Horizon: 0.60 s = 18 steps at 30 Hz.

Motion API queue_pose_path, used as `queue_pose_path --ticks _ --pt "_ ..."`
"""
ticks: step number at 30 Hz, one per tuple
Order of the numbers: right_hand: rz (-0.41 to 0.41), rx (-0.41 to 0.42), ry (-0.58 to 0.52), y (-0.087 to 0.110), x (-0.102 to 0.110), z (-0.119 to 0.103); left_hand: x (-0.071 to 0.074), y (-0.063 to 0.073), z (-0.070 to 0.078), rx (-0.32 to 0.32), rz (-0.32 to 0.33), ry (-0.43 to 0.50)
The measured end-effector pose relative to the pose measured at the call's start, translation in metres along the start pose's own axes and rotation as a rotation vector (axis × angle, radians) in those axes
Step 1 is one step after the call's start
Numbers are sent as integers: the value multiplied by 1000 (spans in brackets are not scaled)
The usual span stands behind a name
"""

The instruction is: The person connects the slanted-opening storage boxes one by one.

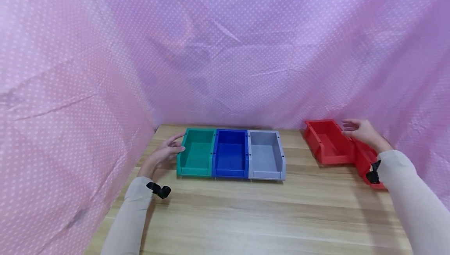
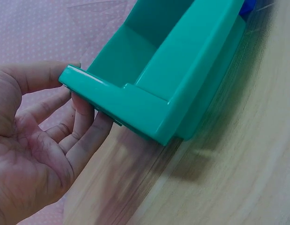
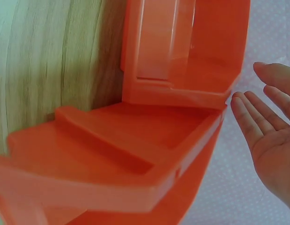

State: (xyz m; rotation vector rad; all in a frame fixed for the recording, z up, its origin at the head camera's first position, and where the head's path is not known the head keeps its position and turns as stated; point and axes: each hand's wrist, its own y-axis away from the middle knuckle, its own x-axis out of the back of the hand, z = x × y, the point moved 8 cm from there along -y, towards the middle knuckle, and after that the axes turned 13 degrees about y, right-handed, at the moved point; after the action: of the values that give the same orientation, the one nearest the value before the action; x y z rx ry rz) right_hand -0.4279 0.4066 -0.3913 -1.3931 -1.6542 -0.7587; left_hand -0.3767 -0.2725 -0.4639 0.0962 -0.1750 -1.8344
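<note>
A green bin (image 1: 197, 150) is at the left end of a row, beside a blue bin (image 1: 230, 151) and a grey bin (image 1: 265, 153). My left hand (image 1: 165, 152) holds the green bin's left side. In the left wrist view, the thumb lies at the rim (image 2: 119, 101) with the fingers bent beneath it against the outside. Over on the right, my right hand (image 1: 362, 131) is beside a red bin (image 1: 328, 141), fingers extended and spread from the thumb. Its fingertips (image 3: 237, 95) come close to the bin's corner, holding nothing.
Another red bin (image 3: 112, 140) sits at an angle against the first one, partly covered by my right forearm in the head view. Pink dotted cloth (image 1: 225, 59) hangs behind and around the wooden table (image 1: 239, 208). Each wrist wears a black camera mount (image 1: 159, 189).
</note>
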Motion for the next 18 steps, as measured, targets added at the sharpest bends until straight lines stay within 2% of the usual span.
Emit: queue_pose_path --ticks 7,11,18 --pt "-71 -43 90 -3 -6 5 -4 0 1 -19 -21 23" --pt "-108 -49 75 -5 -9 4 -3 -1 0 -16 -8 13" --pt "-176 -58 -19 -4 -17 3 -2 -2 0 -10 0 12"
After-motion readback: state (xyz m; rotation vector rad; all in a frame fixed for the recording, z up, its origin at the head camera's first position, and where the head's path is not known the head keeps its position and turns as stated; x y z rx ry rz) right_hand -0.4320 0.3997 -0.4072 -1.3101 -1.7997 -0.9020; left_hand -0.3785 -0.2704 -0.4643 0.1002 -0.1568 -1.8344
